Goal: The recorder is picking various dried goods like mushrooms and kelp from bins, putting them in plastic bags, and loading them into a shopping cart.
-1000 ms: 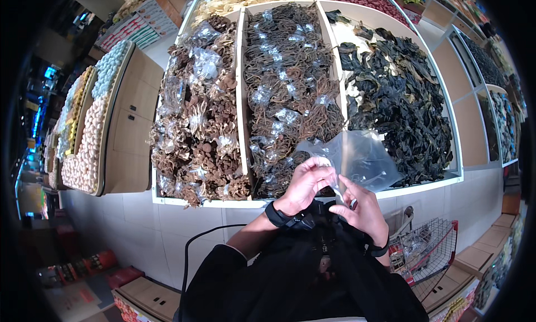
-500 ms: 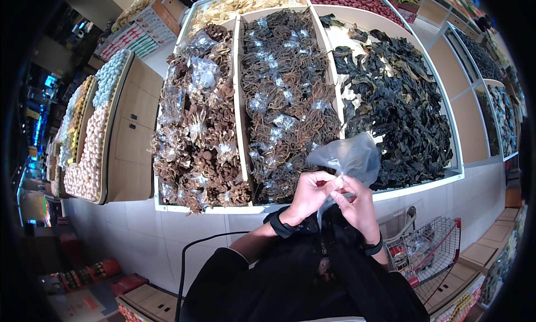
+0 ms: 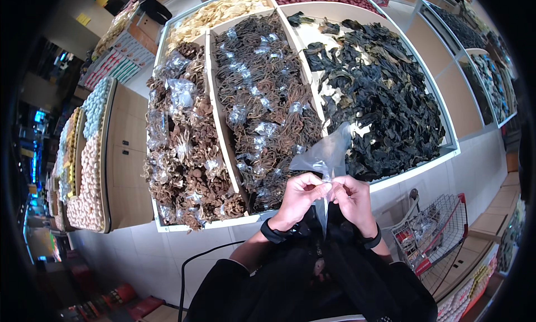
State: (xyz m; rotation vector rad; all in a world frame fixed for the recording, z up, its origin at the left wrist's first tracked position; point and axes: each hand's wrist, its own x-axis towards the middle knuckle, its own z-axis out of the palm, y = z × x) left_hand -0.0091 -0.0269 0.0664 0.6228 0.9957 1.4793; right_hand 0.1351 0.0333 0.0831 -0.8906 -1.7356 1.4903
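Observation:
A clear plastic bag (image 3: 322,157) is pinched between my two hands, in front of my chest and over the near edge of a large display bin. My left hand (image 3: 301,198) grips the gathered plastic with thumb and forefinger. Close beside it, almost touching, my right hand (image 3: 352,200) pinches the same bag. The wide part of the bag spreads beyond my fingers, and a narrow tail hangs below them. Whether anything lies inside the bag, I cannot make out. Black bands circle both wrists.
The bin's sections hold brown dried mushrooms (image 3: 192,177), dark stringy dried bundles (image 3: 268,93) and black leafy seaweed (image 3: 385,104). A metal shopping cart (image 3: 432,230) stands at right. Left is a wooden stand of eggs (image 3: 89,177). Another person (image 3: 153,6) is far back left.
The bag's wide part has gone from puffed out to flatter and more pointed. My hands have drawn level, fingers still pinching. The view has turned, so the bin appears shifted left.

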